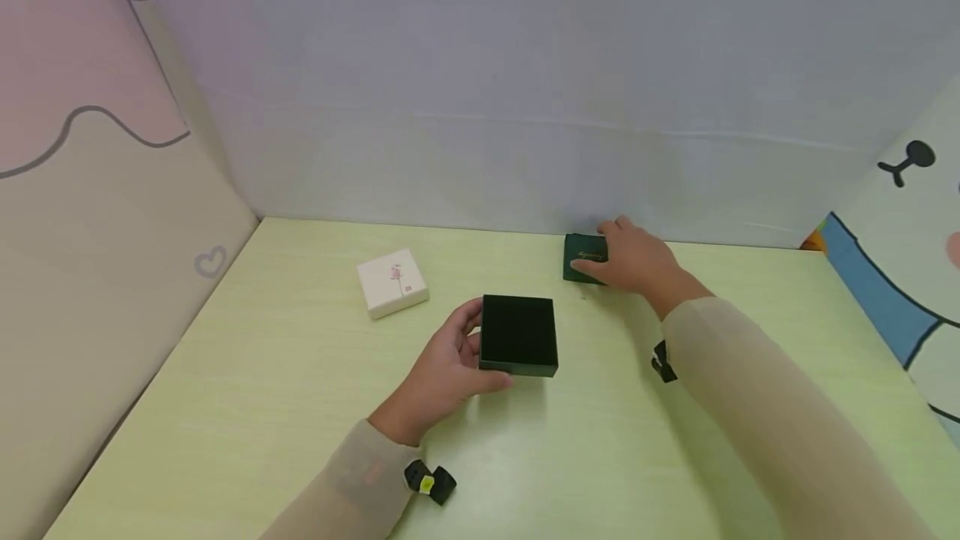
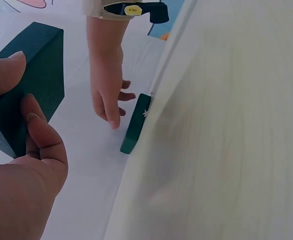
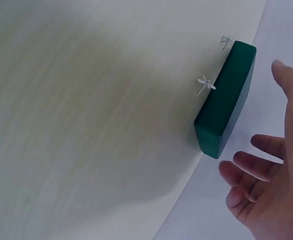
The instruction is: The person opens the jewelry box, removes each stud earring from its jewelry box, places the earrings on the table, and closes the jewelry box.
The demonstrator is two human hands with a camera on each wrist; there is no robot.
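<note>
My left hand [image 1: 442,373] grips a square dark green box [image 1: 519,332] by its left side, thumb on the near edge. Its upper face looks black; whether that is a hollow inside or a lining, I cannot tell. At the back of the table lies a second green box [image 3: 226,95] with gold lettering on top. My right hand [image 1: 637,261] is spread over that box's right side; the right wrist view shows its fingers apart from the box. Two small silvery flower-shaped pieces, one stud-like [image 3: 205,85] and one farther off [image 3: 226,41], lie along the box's near side.
A white box [image 1: 393,283] with a pink flower print sits left of the hands. The pale table [image 1: 270,373] meets a light cloth wall [image 1: 480,173] just behind the second green box. Printed panels stand at both sides.
</note>
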